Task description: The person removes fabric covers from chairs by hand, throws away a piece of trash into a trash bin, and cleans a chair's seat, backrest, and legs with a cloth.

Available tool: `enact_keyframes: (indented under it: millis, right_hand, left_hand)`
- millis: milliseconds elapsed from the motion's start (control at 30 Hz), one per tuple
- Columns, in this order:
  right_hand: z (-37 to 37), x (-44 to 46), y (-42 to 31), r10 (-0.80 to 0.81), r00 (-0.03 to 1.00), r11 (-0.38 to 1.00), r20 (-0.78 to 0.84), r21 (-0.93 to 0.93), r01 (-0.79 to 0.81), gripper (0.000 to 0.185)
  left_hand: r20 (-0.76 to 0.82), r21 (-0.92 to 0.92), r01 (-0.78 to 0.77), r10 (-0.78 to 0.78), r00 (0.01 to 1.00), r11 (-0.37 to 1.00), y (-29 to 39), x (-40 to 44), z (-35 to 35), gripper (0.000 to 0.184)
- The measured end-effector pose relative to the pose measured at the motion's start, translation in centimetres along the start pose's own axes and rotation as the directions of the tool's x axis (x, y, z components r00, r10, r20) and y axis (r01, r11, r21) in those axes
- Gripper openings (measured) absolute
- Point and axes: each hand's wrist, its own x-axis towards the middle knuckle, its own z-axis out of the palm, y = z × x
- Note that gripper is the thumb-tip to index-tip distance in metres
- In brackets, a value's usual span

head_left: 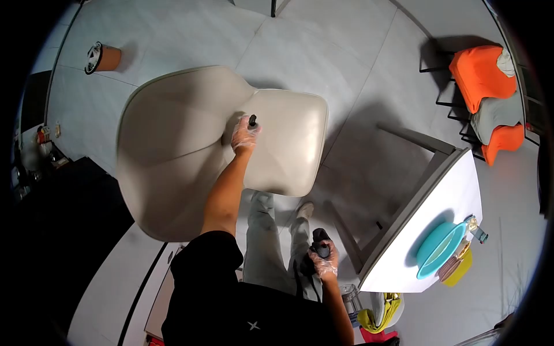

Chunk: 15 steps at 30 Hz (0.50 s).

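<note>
My left hand (pixel 246 135), in a clear plastic glove, reaches over the beige chair (pixel 288 138), where seat and backrest meet. Its fingers are closed around a small black object (pixel 253 120); only the end shows, so I cannot make out its kind. Lower down, beside my legs, my gloved right hand (pixel 325 262) grips a dark handheld device (pixel 321 235) with a rounded end. Something dark and cord-like hangs near it, partly hidden against my trousers.
At right stands a white table (pixel 392 262) bearing a turquoise basin (pixel 427 254), a yellow cloth (pixel 460 270) and small items. Orange chairs (pixel 482 72) stand at the far right. A brown bin (pixel 108 58) is on the floor at upper left. A yellow-green cloth (pixel 372 322) lies below the table.
</note>
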Motion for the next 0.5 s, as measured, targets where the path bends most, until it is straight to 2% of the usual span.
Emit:
enact_keyframes:
  millis: [100, 200, 300, 400, 433, 500]
  right_hand:
    - [0.4, 0.1, -0.4, 0.139, 0.99, 0.985, -0.011, 0.102, -0.137, 0.045]
    - [1.0, 0.3, 1.0, 0.199, 0.98, 0.953, -0.011, 0.237, -0.191, 0.044]
    - [1.4, 0.3, 2.3, 0.154, 0.988, 0.985, -0.026, 0.083, -0.151, 0.041]
    - [2.9, 0.2, 1.2, 0.184, 0.982, 0.924, 0.053, 0.332, -0.191, 0.038]
    - [3.3, 0.0, 0.4, 0.185, 0.98, 0.883, 0.079, 0.424, -0.201, 0.038]
    - [3.6, 0.0, 0.8, 0.135, 0.99, 0.96, 0.038, 0.241, -0.14, 0.038]
  left_hand:
    - [-0.064, 0.202, -0.043, 0.058, 0.996, 0.978, 2.1, -0.1, -0.6, 0.044]
    - [-0.166, 0.191, -0.062, 0.094, 0.982, 0.98, 1.2, 0.3, 0.7, 0.031]
    - [-0.112, 0.222, -0.012, 0.038, 0.993, 0.975, 0.8, 0.6, 1.0, 0.021]
    - [-0.109, 0.246, -0.06, 0.089, 0.99, 0.967, 0.8, 0.3, 0.7, 0.019]
    - [-0.055, 0.183, 0.0, 0.01, 0.998, 0.983, 0.8, 0.2, 0.6, 0.02]
    - [0.065, 0.067, 0.132, -0.137, 0.989, 0.989, 0.8, -0.1, 0.4, 0.021]
